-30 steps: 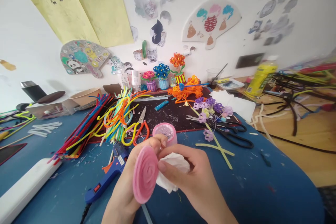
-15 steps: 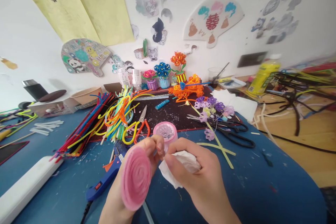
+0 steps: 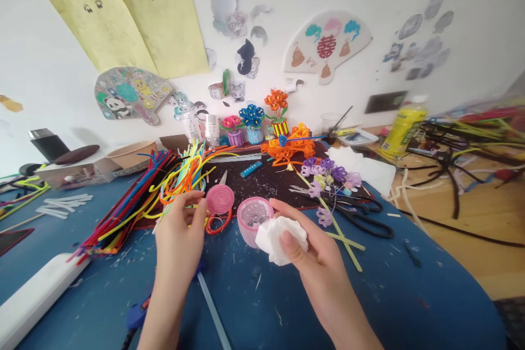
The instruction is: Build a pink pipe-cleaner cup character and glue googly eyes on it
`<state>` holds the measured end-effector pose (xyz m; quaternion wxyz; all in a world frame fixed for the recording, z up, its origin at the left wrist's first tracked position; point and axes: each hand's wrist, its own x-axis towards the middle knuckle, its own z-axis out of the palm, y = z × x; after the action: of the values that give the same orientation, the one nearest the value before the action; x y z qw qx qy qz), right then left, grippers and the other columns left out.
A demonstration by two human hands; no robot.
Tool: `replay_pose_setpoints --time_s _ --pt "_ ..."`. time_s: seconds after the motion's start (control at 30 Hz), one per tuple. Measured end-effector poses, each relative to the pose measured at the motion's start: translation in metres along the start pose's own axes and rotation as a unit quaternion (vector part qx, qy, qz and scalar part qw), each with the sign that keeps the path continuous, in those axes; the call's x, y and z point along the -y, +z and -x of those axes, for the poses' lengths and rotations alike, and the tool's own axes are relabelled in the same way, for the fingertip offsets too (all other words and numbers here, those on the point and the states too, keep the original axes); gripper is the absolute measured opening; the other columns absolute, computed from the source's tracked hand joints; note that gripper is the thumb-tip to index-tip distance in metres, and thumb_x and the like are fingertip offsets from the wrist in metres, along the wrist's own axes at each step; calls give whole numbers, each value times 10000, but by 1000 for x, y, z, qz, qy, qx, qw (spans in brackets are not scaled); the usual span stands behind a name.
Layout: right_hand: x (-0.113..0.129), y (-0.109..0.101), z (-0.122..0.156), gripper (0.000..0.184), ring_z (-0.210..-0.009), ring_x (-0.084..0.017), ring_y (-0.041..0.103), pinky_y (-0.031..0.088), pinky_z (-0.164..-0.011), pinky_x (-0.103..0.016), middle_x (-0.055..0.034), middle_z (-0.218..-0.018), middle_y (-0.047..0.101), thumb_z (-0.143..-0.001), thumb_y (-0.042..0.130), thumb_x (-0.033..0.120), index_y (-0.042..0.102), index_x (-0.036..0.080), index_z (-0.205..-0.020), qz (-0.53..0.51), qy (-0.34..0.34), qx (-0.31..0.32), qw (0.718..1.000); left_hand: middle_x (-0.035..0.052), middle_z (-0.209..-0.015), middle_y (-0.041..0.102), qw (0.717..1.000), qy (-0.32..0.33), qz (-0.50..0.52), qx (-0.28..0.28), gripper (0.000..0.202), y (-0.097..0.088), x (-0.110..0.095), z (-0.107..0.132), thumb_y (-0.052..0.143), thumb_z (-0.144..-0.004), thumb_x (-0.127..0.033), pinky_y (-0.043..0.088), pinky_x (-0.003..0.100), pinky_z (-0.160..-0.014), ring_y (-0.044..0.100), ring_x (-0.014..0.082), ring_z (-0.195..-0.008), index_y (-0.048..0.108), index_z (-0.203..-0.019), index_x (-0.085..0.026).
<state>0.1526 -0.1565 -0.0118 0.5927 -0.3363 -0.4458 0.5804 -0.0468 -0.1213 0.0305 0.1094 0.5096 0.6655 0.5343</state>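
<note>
My left hand [image 3: 182, 224] is at the left, its thumb and fingers curved and apart, with nothing visible between them. Just past its fingertips is a pink spiral-coiled disc [image 3: 220, 199], over the middle of some red-handled scissors [image 3: 221, 224]; whether the fingertips touch its edge is unclear. A crumpled white tissue [image 3: 279, 240] is gripped in my right hand [image 3: 314, 246], thumb pressed on top. The tissue overlaps the front right side of a pink cup [image 3: 252, 219] with a clear patterned inside, standing upright on the table.
Pipe-cleaner bundles [image 3: 135, 202] and a blue glue gun [image 3: 137, 314], partly behind my left forearm, are at left. Purple flowers [image 3: 324, 172] and black scissors [image 3: 365, 216] lie at right. Potted flowers [image 3: 252, 123] stand at the back, by orange pieces [image 3: 293, 145].
My left hand has moved left and away from my right, and the pink disc is now farther forward, over the scissors. My right hand still grips the tissue, slightly higher.
</note>
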Motion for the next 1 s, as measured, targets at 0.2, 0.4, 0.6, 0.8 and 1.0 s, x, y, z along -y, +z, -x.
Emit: replay_pose_setpoints --time_s 0.2,0.4,0.6,0.8,1.0 --pt "-6 7 3 360 -924 -189 630 529 -722 -226 -57 -1132 630 -894 642 401 658 316 -1244 10 -57 -9 998 9 -836 677 953 242 -178 -30 123 1 -21 46 571 -896 -298 459 256 -686 610 154 -693 648 -957 -223" --pt "-6 20 9 286 -776 -153 606 503 -683 -221 -20 -926 633 -863 684 402 721 308 -1131 -11 -55 -12 998 -27 -830 691 969 222 -60 94 105 9 -35 86 637 -871 -305 477 195 -644 611 114 -676 663 -957 -249" --pt "1 12 5 325 -866 -182 650 529 -722 -233 -22 -916 672 -785 760 438 725 283 -1069 -21 -16 -34 999 -23 -756 728 972 3 137 193 122 10 -37 76 686 -815 -339 540 189 -650 677 132 -690 717 -840 -224" --pt "10 7 -11 308 -668 -149 629 498 -551 -217 -32 -792 703 -784 753 437 728 196 -974 28 31 59 997 -13 -679 723 950 -33 228 211 196 10 -34 58 715 -769 -336 543 177 -556 671 125 -597 690 -906 -197" --pt "36 6 -49 322 -620 -147 596 493 -570 -257 -25 -700 674 -786 728 468 757 162 -883 155 -20 129 979 25 -778 751 950 12 197 240 212 8 -37 24 717 -754 -344 554 208 -623 695 145 -678 708 -882 -175"
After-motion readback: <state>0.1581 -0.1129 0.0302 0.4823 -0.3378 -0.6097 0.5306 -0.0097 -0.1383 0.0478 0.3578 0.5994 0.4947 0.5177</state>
